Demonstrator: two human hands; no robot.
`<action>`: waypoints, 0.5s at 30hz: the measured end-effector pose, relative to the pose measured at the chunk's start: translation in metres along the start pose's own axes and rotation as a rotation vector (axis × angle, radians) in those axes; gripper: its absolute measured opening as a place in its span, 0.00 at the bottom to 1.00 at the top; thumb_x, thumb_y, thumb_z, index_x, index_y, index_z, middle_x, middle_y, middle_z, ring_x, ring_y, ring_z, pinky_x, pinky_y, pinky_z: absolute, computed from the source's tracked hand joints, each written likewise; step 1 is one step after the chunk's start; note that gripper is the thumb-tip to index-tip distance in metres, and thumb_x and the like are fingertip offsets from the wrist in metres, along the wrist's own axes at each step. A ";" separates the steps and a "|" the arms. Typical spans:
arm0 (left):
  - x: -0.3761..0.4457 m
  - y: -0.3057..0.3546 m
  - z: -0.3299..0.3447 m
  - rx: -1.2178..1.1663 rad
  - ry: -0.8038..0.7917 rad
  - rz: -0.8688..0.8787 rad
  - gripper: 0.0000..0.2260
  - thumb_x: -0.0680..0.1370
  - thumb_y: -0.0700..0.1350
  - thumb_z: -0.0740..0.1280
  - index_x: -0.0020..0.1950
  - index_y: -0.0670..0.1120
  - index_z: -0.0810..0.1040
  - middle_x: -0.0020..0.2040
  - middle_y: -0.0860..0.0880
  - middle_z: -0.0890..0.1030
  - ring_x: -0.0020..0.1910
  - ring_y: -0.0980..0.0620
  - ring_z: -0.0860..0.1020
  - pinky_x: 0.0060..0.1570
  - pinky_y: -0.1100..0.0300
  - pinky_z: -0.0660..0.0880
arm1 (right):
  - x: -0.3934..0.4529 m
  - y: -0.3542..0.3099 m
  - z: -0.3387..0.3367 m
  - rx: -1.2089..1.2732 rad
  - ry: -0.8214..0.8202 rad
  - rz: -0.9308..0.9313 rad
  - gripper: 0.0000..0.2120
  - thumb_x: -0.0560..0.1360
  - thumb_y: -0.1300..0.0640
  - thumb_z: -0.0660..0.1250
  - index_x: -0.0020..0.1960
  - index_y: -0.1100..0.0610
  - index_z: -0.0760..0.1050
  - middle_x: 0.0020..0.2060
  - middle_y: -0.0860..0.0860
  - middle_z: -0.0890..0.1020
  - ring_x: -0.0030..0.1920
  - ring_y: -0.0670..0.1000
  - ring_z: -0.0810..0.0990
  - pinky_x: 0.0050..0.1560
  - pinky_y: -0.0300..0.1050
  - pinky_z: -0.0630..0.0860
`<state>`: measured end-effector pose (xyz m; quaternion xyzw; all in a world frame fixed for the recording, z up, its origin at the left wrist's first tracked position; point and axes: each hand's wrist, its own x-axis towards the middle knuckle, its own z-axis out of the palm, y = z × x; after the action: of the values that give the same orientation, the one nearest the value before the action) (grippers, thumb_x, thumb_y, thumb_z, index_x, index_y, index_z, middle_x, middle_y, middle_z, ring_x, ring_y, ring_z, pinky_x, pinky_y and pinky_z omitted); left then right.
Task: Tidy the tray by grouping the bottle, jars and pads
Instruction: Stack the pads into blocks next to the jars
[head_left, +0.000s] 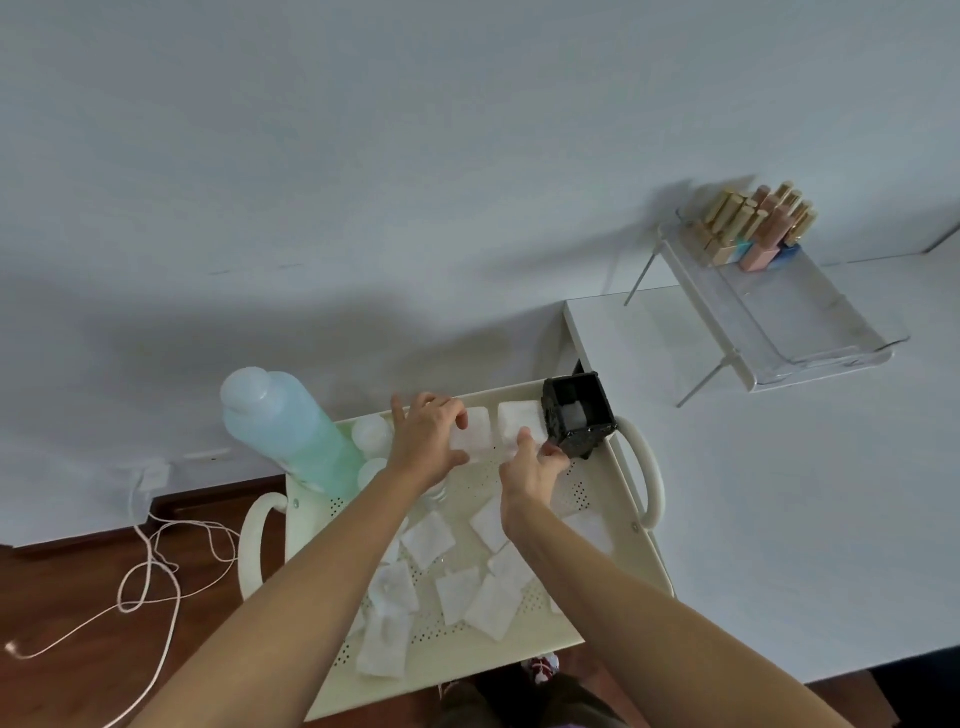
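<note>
at the tray's far edge the left hand grips a pad stack; the right hand pinches a stack beside the black box. bottle and jars stand left. loose pads lie near; a forearm could scatter them or tip the box.

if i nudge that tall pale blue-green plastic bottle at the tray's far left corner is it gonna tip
Probably fairly easily. The tall pale blue-green plastic bottle stands upright, tall for its width, so a push near the top could topple it. The colour filling it suggests liquid, so likely heavyish. Smooth and round, it may roll if it falls.
</note>
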<state>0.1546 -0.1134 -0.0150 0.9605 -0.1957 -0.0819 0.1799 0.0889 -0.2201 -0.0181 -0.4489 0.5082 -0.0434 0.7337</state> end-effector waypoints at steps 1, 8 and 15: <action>0.000 0.000 0.002 0.002 -0.001 -0.008 0.17 0.66 0.49 0.78 0.47 0.50 0.73 0.53 0.52 0.79 0.63 0.48 0.70 0.74 0.38 0.48 | 0.001 -0.001 0.003 -0.013 0.002 -0.001 0.19 0.78 0.49 0.61 0.64 0.51 0.59 0.58 0.55 0.73 0.52 0.55 0.73 0.58 0.53 0.71; 0.002 -0.001 0.008 0.061 0.015 -0.042 0.17 0.67 0.45 0.77 0.49 0.50 0.73 0.53 0.52 0.79 0.64 0.47 0.69 0.74 0.36 0.49 | 0.006 -0.001 0.005 -0.307 0.018 -0.048 0.15 0.79 0.55 0.59 0.65 0.53 0.62 0.60 0.58 0.75 0.53 0.57 0.76 0.49 0.51 0.73; 0.008 0.004 0.008 0.131 -0.048 -0.101 0.13 0.69 0.41 0.73 0.51 0.51 0.76 0.57 0.52 0.78 0.64 0.46 0.70 0.73 0.35 0.49 | 0.003 0.000 -0.010 -1.010 -0.162 -0.821 0.19 0.76 0.72 0.55 0.64 0.60 0.68 0.67 0.58 0.66 0.59 0.55 0.72 0.55 0.40 0.70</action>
<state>0.1593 -0.1225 -0.0215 0.9767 -0.1560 -0.1009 0.1078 0.0827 -0.2279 -0.0214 -0.8975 0.1964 -0.0421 0.3925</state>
